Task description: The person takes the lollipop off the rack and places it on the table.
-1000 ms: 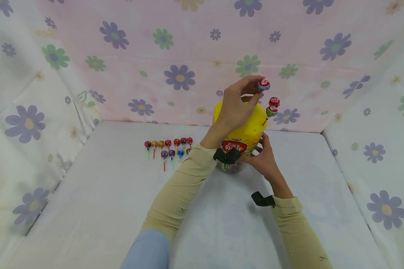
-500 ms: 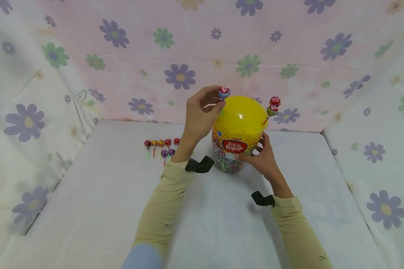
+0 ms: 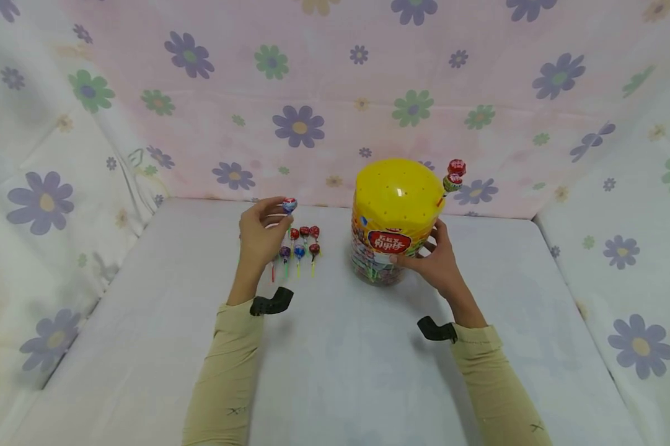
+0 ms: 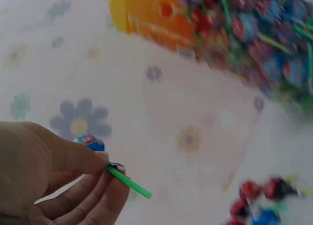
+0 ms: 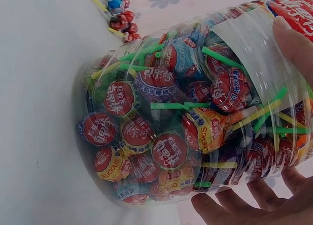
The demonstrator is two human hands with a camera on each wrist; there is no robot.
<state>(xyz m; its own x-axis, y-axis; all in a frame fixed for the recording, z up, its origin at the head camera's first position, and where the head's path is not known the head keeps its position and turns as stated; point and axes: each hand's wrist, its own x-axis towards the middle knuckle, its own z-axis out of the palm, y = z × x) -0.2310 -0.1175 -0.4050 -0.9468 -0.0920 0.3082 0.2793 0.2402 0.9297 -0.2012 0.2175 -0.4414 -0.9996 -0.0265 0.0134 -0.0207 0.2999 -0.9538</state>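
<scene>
My left hand (image 3: 259,240) pinches a lollipop (image 3: 289,205) with a blue-and-red wrapper, above the left part of the table. Its green stick (image 4: 131,182) sticks out past the thumb and fingers in the left wrist view. With thumb in front and fingers behind, my right hand (image 3: 439,263) grips the side of a big clear plastic jar (image 5: 142,151) full of wrapped lollipops. The jar stands upright under a yellow lid (image 3: 398,186) dotted with small holes. At the lid's right edge, a red lollipop (image 3: 456,167) and a green-and-red lollipop (image 3: 452,182) stand out.
Several lollipops lie in two rows on the white table, among them a blue one (image 3: 299,252) and a dark red one (image 3: 314,249); my left hand covers part of the rows. Flower-patterned cloth (image 3: 217,111) walls the table at the back and both sides.
Holding the lollipop, my left hand has moved left and down from over the yellow lid to above the lollipop rows. My right hand stays on the jar.
</scene>
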